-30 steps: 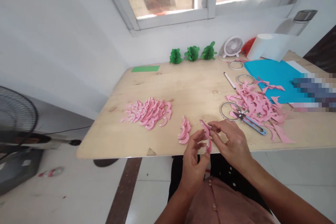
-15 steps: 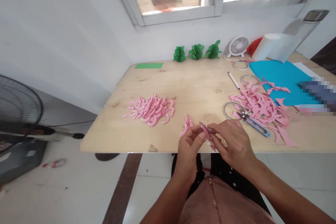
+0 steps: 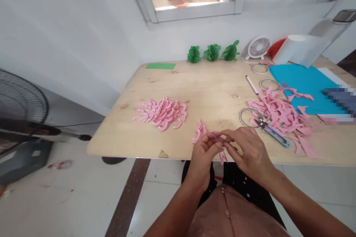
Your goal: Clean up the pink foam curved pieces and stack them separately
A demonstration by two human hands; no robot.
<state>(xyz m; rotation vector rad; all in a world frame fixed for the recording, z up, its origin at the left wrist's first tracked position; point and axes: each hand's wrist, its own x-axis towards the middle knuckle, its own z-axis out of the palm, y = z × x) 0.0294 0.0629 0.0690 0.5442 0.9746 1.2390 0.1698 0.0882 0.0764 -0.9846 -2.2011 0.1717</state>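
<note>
Between my two hands, over the table's front edge, is a small pink paper piece [image 3: 223,156]. My left hand [image 3: 204,155] pinches it between thumb and fingers. From the other side my right hand [image 3: 246,148] grips it with its fingertips, which hide much of it. Just beyond my left hand lies a small stack of pink curved paper pieces [image 3: 199,131]. Farther left spreads a larger heap of pink curved cut-outs [image 3: 164,114]. To the right of my right hand, blue-handled thread snips [image 3: 274,133] rest against pink paper scraps [image 3: 283,113].
Along the wall stand three green folded-paper shapes [image 3: 213,52], a small white fan [image 3: 258,47] and a white paper roll [image 3: 290,50]. Blue sheets [image 3: 300,77], a pen [image 3: 251,85] and metal rings [image 3: 247,117] lie at right. A green strip [image 3: 160,66] is at the back left.
Both hands stay together at the table's front edge. The pink piece between them has turned, with its loops now hanging lower below the fingers. The view has shifted slightly.
</note>
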